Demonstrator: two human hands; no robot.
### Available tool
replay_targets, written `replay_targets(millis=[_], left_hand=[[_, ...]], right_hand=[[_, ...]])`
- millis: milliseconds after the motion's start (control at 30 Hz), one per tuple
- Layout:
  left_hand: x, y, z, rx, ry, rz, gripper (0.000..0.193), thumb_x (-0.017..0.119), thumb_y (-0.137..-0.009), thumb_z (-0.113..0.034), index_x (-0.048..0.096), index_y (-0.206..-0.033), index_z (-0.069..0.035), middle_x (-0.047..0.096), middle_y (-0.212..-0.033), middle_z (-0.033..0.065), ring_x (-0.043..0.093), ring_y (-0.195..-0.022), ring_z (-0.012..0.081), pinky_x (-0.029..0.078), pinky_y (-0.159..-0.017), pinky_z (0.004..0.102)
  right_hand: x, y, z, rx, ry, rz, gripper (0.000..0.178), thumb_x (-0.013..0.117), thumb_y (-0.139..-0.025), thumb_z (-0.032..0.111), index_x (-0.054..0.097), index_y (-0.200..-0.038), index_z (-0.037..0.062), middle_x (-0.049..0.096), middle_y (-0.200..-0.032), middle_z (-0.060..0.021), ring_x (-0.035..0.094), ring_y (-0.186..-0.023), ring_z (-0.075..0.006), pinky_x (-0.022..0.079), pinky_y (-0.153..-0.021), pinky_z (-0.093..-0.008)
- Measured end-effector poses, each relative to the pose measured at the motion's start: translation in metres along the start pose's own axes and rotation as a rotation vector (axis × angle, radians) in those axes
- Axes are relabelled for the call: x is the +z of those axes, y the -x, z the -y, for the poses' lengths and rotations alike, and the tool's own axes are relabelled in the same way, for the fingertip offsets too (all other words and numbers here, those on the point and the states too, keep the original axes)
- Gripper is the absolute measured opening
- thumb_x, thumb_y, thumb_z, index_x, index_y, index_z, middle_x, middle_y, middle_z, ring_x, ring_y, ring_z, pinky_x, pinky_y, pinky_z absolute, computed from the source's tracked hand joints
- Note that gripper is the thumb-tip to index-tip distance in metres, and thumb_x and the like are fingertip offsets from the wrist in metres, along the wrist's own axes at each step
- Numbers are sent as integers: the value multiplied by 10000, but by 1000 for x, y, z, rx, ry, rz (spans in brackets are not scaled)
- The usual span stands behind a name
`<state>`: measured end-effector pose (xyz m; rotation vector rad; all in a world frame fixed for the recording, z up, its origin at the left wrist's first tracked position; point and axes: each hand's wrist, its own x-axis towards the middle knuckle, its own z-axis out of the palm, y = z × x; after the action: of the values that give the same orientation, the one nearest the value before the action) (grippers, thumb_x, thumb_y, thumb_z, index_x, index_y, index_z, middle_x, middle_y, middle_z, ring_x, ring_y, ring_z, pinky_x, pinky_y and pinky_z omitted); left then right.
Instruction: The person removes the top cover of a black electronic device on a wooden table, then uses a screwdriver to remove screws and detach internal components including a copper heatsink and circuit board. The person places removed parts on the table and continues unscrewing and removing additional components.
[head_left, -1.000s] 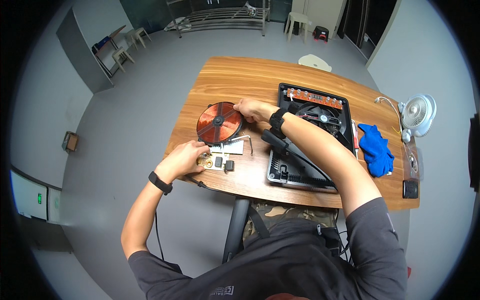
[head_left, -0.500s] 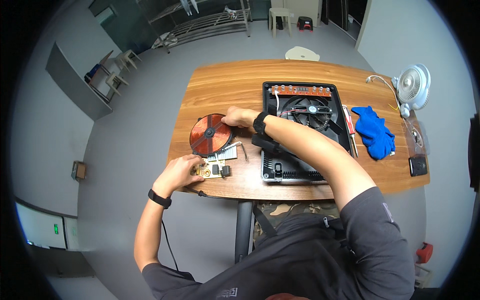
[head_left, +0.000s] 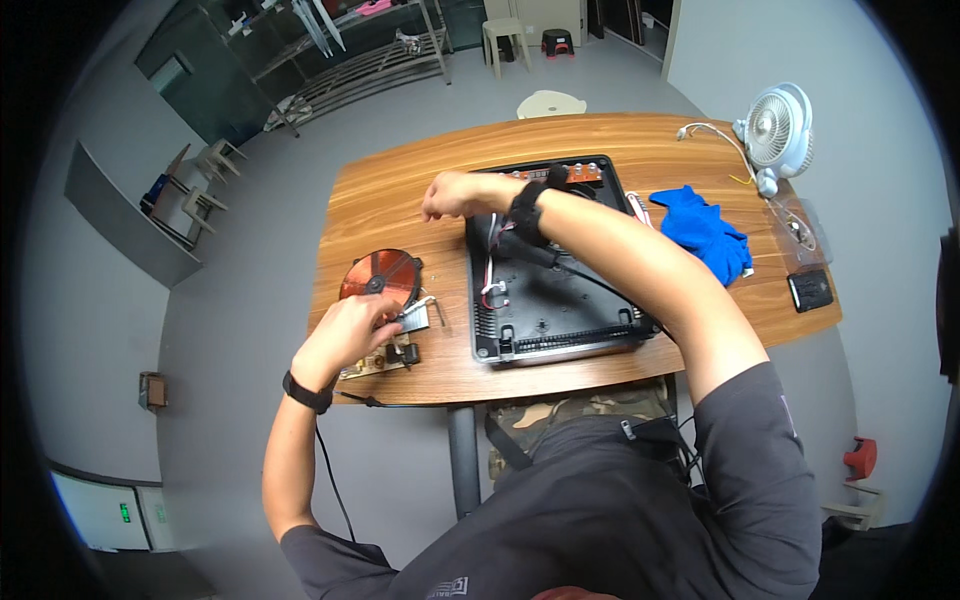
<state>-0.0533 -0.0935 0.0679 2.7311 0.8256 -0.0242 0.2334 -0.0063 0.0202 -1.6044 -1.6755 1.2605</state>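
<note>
Coil (head_left: 378, 270) and circuit board (head_left: 378, 362) are already out, at nine and eight o'clock of the black housing (head_left: 575, 310) on the table (head_left: 385, 200); control strip (head_left: 582, 174)'s still in at twelve. Left hand (head_left: 348, 330) over board, right hand (head_left: 450, 195) at ten, can't tell either grip tbh.

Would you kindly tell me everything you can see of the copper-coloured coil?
The coil is a round, flat disc, copper-coloured and metallic-looking, with dark bars running out from a dark hub and a black rim. It lies flat on the table, left of the black housing. The left hand covers part of its near edge; whether they touch is unclear.
</note>
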Motion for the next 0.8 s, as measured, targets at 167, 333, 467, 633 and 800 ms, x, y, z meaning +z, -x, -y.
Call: replay_targets(millis=[167,333,467,633,800], left_hand=[[6,-54,-34,191,-40,-55,186,730,-896,-161,702,-1034,-40,726,-918,142,714,-865,310,563,-775,403],[19,-107,-50,236,-83,-79,179,731,-881,-168,722,-1020,-54,739,-916,144,710,-878,343,565,-789,434],[29,-145,-59,253,-128,-73,178,737,-870,-167,728,-1017,-67,740,-928,149,708,-898,355,565,-789,445],[35,-177,-62,183,-156,-78,198,751,-856,-170,738,-1022,-64,744,-908,143,716,-895,343,567,-788,446],[33,-194,-67,123,-169,-70,213,755,-852,-169,739,-1035,-62,747,-903,133,719,-891,333,566,-779,445]], right_hand=[[-84,69,-46,-85,210,-125,217,686,-953,223,778,-995,31,741,-887,-38,647,-846,-110,522,-757,-290],[-129,128,-103,-73,167,-263,175,737,-898,193,780,-924,26,730,-808,-36,632,-753,-112,516,-714,-303],[-143,173,-137,1,124,-349,149,748,-894,178,754,-911,31,710,-817,-19,616,-779,-104,508,-728,-297],[-135,207,-137,38,257,-299,162,734,-910,196,723,-967,46,705,-842,-60,642,-746,-149,534,-708,-334],[-153,232,-165,121,463,-547,215,735,-900,231,684,-872,24,729,-813,-173,727,-802,-293,558,-739,-396]])
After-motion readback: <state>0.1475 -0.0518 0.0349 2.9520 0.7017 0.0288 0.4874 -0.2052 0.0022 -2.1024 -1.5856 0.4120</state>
